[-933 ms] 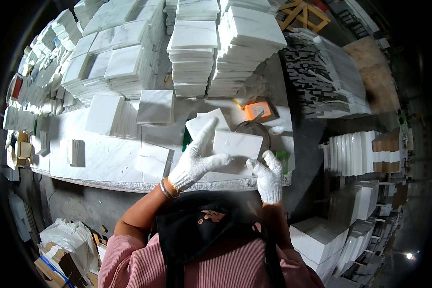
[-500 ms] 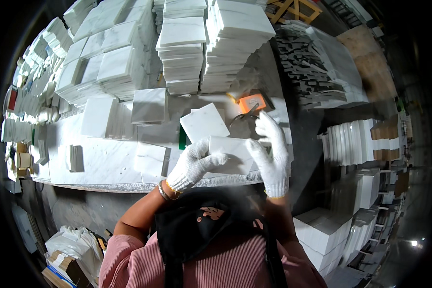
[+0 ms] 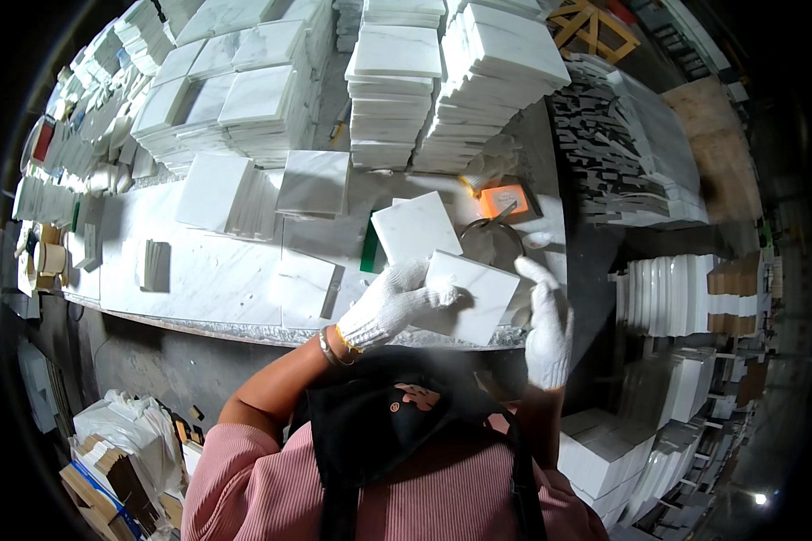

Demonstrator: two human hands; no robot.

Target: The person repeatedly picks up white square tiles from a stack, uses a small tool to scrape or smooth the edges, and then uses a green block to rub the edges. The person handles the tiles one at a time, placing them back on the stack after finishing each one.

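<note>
My left hand [image 3: 390,305], in a white knit glove, grips a square white marble tile [image 3: 471,299] by its left edge, thumb on top. The tile is tilted over the near edge of the worktable [image 3: 198,284]. To its right, my gloved right hand [image 3: 549,332] is raised with fingers apart, holding nothing and not touching the tile. Just beyond lies another white tile [image 3: 417,227] on top of others, with a green piece [image 3: 369,243] beside it. A dark round ring-shaped item [image 3: 492,242] and an orange block [image 3: 503,200] lie beyond my right hand.
Tall stacks of marble tiles [image 3: 395,52] line the table's far side, with more piles [image 3: 257,95] at far left. Leaning tiles [image 3: 215,191] and a single tile [image 3: 305,281] lie left of my hands. Boxes [image 3: 607,451] and a slab pile [image 3: 654,140] stand to the right.
My left hand has turned the held tile, its right side now angled toward me. My right hand's fingers have drawn closer together, away from the tile. The whole view has shifted.
</note>
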